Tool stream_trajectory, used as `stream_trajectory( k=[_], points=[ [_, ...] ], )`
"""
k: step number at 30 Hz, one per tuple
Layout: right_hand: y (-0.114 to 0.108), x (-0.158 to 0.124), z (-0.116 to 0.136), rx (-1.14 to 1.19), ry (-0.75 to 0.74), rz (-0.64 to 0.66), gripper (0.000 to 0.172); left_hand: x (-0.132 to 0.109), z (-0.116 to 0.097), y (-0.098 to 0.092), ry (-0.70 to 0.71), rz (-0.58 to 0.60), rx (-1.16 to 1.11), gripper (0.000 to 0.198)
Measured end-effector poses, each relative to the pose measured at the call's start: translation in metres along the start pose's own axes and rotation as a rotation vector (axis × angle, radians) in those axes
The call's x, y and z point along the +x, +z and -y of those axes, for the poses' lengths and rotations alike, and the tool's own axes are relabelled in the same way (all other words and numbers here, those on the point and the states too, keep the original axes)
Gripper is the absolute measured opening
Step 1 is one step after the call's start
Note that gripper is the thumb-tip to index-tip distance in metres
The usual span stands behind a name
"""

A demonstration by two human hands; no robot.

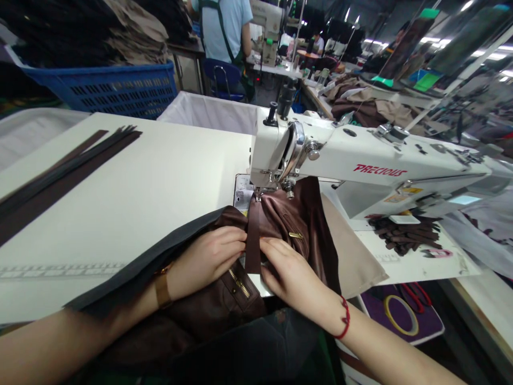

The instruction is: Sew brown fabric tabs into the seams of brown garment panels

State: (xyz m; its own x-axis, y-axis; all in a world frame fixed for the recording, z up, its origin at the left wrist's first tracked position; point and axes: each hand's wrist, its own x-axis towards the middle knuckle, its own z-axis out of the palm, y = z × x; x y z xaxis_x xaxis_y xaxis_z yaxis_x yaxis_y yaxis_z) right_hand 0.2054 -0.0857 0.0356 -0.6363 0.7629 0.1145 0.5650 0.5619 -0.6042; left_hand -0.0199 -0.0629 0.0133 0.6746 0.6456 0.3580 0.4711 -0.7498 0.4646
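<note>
Brown leather (276, 206) lies bunched at the sewing machine (340, 149), with a flat brown strip (253, 235) running under the presser foot (258, 195). My left hand (214, 254) is closed on the leather left of the strip, fingertips at its edge. Just below that hand shows a brass zipper (239, 283). My right hand (288, 267) grips the leather right of the strip, fingers bent and thumb lower down. Beyond it sits a second, short zipper (295, 235). Dark lining (152, 251) runs under my left wrist. What lies under my fingers is hidden.
Long dark strips (68, 182) lie on the white table (180, 166) at left. Small brown pieces (404, 235) and snips (436, 253) are at right, above a tray with a tape roll (401, 315). A blue basket (116, 88) and a seated person (224, 32) are behind.
</note>
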Motion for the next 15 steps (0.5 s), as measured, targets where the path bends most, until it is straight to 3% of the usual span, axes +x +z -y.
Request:
stream_trajectory(
  k=[2, 6, 11, 15],
  points=[
    [0.002, 0.003, -0.002, -0.020, -0.001, -0.024, 0.043, 0.000, 0.001, 0.003, -0.010, -0.041, -0.064, 0.025],
    [0.005, 0.007, -0.010, -0.042, -0.029, -0.092, 0.020, 0.008, 0.001, 0.002, -0.118, -0.013, -0.098, 0.021],
    [0.003, 0.009, -0.015, -0.044, -0.034, -0.133, 0.018, 0.018, 0.007, -0.002, -0.033, 0.036, -0.125, 0.019],
    [-0.006, 0.013, -0.013, 0.007, -0.002, -0.183, 0.017, 0.025, 0.012, -0.006, -0.136, 0.018, -0.227, 0.018]
  ],
)
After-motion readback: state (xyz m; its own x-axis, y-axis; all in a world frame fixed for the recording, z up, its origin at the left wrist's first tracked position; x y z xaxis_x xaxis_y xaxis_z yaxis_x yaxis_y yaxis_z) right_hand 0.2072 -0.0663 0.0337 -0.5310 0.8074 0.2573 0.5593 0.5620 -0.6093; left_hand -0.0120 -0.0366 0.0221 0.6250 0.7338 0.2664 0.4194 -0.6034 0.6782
